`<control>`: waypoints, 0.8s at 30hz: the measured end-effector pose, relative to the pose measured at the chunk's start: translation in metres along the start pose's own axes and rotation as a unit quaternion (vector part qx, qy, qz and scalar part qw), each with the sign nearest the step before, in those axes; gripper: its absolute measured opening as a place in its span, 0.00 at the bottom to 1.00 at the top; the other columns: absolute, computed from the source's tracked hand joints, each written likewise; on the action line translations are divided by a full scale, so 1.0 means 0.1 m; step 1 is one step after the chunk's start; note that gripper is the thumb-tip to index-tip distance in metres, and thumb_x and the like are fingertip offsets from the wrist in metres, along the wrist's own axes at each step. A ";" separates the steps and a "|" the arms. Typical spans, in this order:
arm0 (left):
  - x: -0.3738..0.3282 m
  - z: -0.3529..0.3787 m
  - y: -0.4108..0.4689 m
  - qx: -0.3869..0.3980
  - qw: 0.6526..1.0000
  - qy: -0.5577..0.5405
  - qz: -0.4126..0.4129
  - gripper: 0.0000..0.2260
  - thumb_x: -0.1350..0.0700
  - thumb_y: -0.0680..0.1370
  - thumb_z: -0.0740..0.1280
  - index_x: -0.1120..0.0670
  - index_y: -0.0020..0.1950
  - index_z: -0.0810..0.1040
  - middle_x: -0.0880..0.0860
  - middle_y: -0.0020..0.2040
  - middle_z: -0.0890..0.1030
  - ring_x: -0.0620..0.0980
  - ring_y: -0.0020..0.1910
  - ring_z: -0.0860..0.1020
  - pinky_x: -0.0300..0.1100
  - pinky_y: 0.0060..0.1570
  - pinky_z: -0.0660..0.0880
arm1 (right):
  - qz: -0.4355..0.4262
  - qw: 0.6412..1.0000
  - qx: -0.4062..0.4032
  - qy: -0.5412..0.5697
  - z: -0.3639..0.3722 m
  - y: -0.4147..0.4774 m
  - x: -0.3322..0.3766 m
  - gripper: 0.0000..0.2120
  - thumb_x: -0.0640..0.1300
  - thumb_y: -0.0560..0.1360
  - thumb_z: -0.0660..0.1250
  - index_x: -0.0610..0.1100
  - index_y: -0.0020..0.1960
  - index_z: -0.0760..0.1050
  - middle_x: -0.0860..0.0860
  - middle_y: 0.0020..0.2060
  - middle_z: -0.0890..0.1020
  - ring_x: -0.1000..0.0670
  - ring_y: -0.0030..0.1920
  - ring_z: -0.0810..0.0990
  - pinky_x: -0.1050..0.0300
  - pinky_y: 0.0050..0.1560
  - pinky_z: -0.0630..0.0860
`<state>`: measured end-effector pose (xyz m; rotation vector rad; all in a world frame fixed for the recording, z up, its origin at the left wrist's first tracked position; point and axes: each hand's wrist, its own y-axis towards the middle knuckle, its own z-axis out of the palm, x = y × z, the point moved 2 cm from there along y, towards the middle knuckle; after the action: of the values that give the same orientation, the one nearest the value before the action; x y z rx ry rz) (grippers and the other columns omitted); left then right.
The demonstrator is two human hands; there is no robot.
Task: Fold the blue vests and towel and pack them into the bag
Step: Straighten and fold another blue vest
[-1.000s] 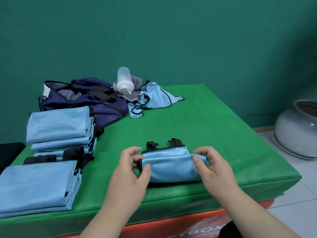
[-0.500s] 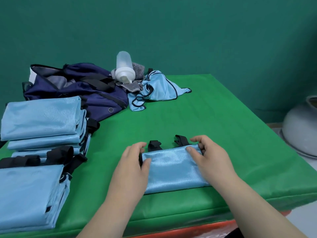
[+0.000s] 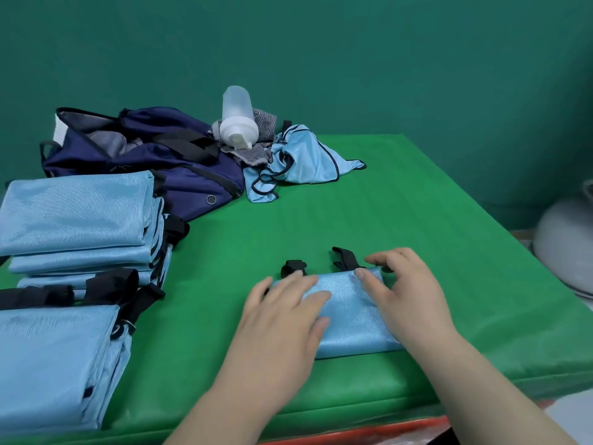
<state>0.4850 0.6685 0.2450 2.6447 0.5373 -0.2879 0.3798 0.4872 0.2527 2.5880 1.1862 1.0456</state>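
Folded vest (image 3: 349, 313) low centre on the green table (image 3: 417, 220): a neat, shiny blue rectangle with black straps (image 3: 345, 256) poking past its far edge. Left hand (image 3: 282, 316) lies flat on its left half, fingers straight and spread. Right hand (image 3: 407, 300) arches over the right end, thumb on the cloth. Pinching or just touching? Can't tell. Both hands hide much of the vest. At left, far stack (image 3: 77, 216), then near stack (image 3: 54, 358), cut off by the frame. Bag (image 3: 179, 175) upper left, its inside unclear.

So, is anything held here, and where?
Left hand presses flat on the left side of the folded vest; right hand arches over its far right corner, pinch unclear.
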 end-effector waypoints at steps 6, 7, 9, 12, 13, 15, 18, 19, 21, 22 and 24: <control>0.02 0.18 -0.05 0.080 0.995 0.063 -0.015 0.23 0.47 0.79 0.54 0.51 0.70 0.76 0.48 0.72 0.74 0.48 0.72 0.70 0.52 0.71 0.60 | -0.231 0.961 0.120 -0.096 0.07 -0.36 0.21 0.20 0.54 0.81 0.56 0.48 0.65 0.77 0.54 0.66 0.78 0.51 0.72 0.69 0.46 0.74 0.62; 0.02 0.20 -0.07 0.086 0.994 0.071 -0.018 0.23 0.47 0.80 0.53 0.53 0.70 0.75 0.49 0.72 0.73 0.48 0.73 0.70 0.53 0.71 0.64 | -0.237 0.950 0.158 -0.125 0.11 -0.41 0.20 0.23 0.55 0.82 0.51 0.48 0.70 0.73 0.54 0.72 0.73 0.51 0.76 0.64 0.46 0.76 0.55; 0.05 0.21 -0.11 0.096 0.991 0.083 -0.030 0.24 0.46 0.81 0.53 0.53 0.71 0.75 0.50 0.74 0.72 0.48 0.73 0.69 0.55 0.68 0.70 | -0.208 0.939 0.224 -0.159 0.12 -0.41 0.15 0.32 0.63 0.81 0.39 0.50 0.79 0.61 0.56 0.79 0.59 0.56 0.80 0.49 0.46 0.78 0.46; 0.06 0.14 -0.17 0.145 0.984 0.078 -0.067 0.26 0.43 0.82 0.48 0.50 0.75 0.70 0.49 0.78 0.64 0.49 0.76 0.64 0.58 0.69 0.67 | -0.146 0.933 0.277 -0.178 0.03 -0.36 0.02 0.41 0.70 0.73 0.28 0.54 0.82 0.43 0.60 0.79 0.40 0.62 0.76 0.32 0.46 0.79 0.39; 0.07 0.10 -0.17 0.159 0.981 0.078 -0.075 0.29 0.40 0.81 0.42 0.46 0.79 0.62 0.47 0.81 0.55 0.49 0.79 0.55 0.58 0.73 0.60 | -0.131 0.934 0.284 -0.173 0.00 -0.35 0.00 0.41 0.70 0.72 0.28 0.55 0.81 0.41 0.61 0.79 0.37 0.62 0.76 0.30 0.47 0.79 0.39; 0.10 0.09 -0.19 0.169 0.979 0.057 -0.095 0.33 0.36 0.75 0.31 0.41 0.80 0.42 0.45 0.80 0.34 0.47 0.79 0.35 0.56 0.77 0.42 | -0.107 0.942 0.281 -0.151 -0.05 -0.34 -0.01 0.41 0.72 0.71 0.28 0.56 0.81 0.41 0.61 0.78 0.33 0.61 0.75 0.28 0.48 0.79 0.39; 0.05 0.03 -0.16 0.128 0.984 0.078 -0.092 0.30 0.36 0.80 0.36 0.42 0.80 0.54 0.52 0.82 0.44 0.54 0.81 0.43 0.57 0.77 0.50 | -0.107 0.948 0.259 -0.148 -0.10 -0.35 0.09 0.36 0.70 0.74 0.33 0.59 0.80 0.42 0.57 0.77 0.30 0.58 0.74 0.25 0.48 0.79 0.36; 0.02 0.04 -0.15 0.125 0.986 0.069 -0.090 0.28 0.38 0.82 0.41 0.44 0.78 0.61 0.54 0.82 0.52 0.55 0.80 0.50 0.59 0.75 0.55 | -0.121 0.947 0.254 -0.155 -0.10 -0.35 0.13 0.34 0.69 0.76 0.34 0.60 0.80 0.43 0.57 0.78 0.30 0.57 0.75 0.24 0.47 0.78 0.35; -0.01 0.09 -0.11 0.120 0.987 0.078 -0.073 0.25 0.40 0.83 0.47 0.45 0.76 0.66 0.56 0.80 0.59 0.57 0.79 0.58 0.61 0.72 0.63 | -0.144 0.941 0.258 -0.167 -0.04 -0.36 0.20 0.32 0.67 0.78 0.36 0.62 0.80 0.45 0.56 0.78 0.32 0.55 0.75 0.25 0.45 0.78 0.36; 0.00 0.13 -0.11 0.117 0.987 0.088 -0.068 0.24 0.40 0.82 0.48 0.45 0.76 0.67 0.56 0.79 0.61 0.57 0.77 0.61 0.62 0.70 0.65 | -0.144 0.937 0.267 -0.172 0.00 -0.37 0.19 0.31 0.67 0.78 0.36 0.63 0.80 0.44 0.55 0.78 0.32 0.54 0.75 0.25 0.44 0.78 0.36; 0.05 0.16 -0.12 0.136 0.981 0.091 -0.103 0.25 0.39 0.82 0.47 0.43 0.76 0.67 0.57 0.79 0.62 0.58 0.76 0.64 0.62 0.68 0.67 | -0.119 0.938 0.275 -0.175 0.05 -0.35 0.14 0.31 0.67 0.76 0.35 0.65 0.79 0.42 0.55 0.78 0.31 0.53 0.75 0.25 0.43 0.79 0.37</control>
<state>0.4830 0.6729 0.2253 2.9016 0.8912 -0.1930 0.3668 0.5222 0.2439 2.7317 1.8244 0.1977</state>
